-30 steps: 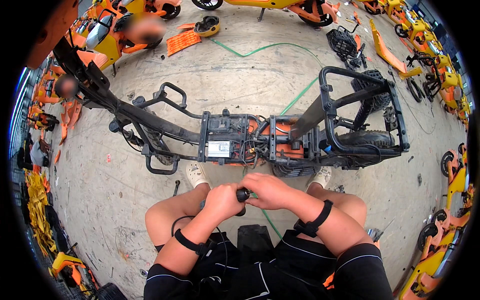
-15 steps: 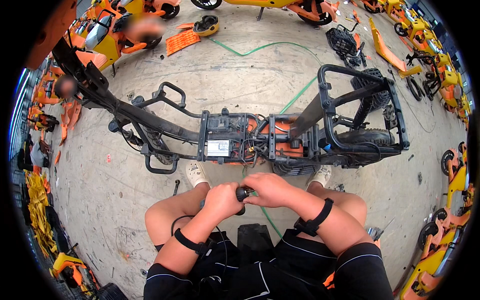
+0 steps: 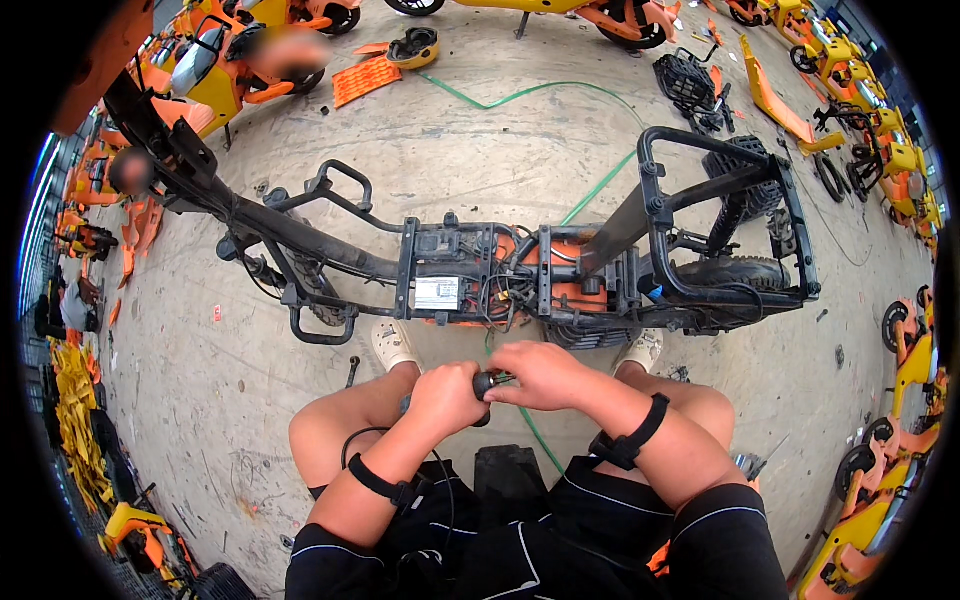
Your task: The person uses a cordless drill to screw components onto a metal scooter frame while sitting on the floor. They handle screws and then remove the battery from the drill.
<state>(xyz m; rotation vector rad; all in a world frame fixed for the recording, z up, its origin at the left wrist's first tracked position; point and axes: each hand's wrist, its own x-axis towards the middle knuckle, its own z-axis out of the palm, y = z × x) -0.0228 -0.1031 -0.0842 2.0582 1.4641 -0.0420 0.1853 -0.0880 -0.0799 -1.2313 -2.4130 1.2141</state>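
Black, white-piped clothing (image 3: 733, 550) is worn with black forearm straps (image 3: 378, 484) and cream clogs (image 3: 392, 345).

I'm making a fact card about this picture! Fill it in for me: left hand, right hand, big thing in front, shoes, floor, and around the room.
Left hand: wrapped around a dark tool with a round nose
Right hand: fingers at the tool's front end; exact grip hard to see
Big thing in front: bare black vehicle frame, wires showing
Shoes: cream-coloured shoes
Floor: long green strip, orange panel
Around: yellow-and-orange scooters
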